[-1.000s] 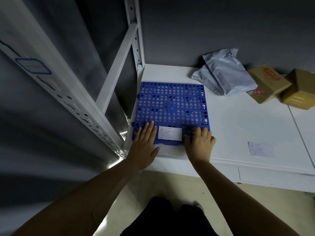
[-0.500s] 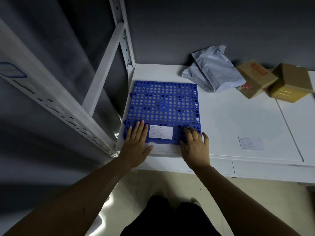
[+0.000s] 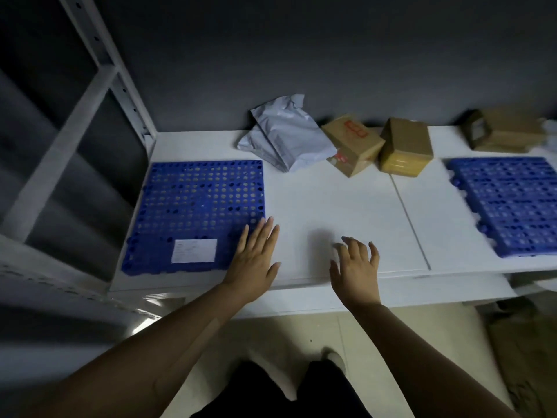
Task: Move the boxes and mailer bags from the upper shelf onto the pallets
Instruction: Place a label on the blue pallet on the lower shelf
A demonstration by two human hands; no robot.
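Nearest me, both my forearms reach over the front edge of the white shelf, and neither hand holds anything. My left hand lies flat, palm down, fingers straight and together, with its fingertips at the near right corner of the left blue pallet; whether they touch it I cannot tell. My right hand hovers just over bare shelf, fingers spread and slightly curled, casting a shadow beside it. The left pallet sits square in the shelf's left corner with a white label on its near edge; a second blue pallet lies at the far right, and both are empty. Against the back wall, between the two pallets, are the grey mailer bags, crumpled and overlapping, then a cardboard box with red marking leaning against a plain brown box. Another blurred brown box sits behind the right pallet. I judge the next step is a reach to the back: I should take the bags first, gathering both layers so neither slips, then grip each box from opposite sides.
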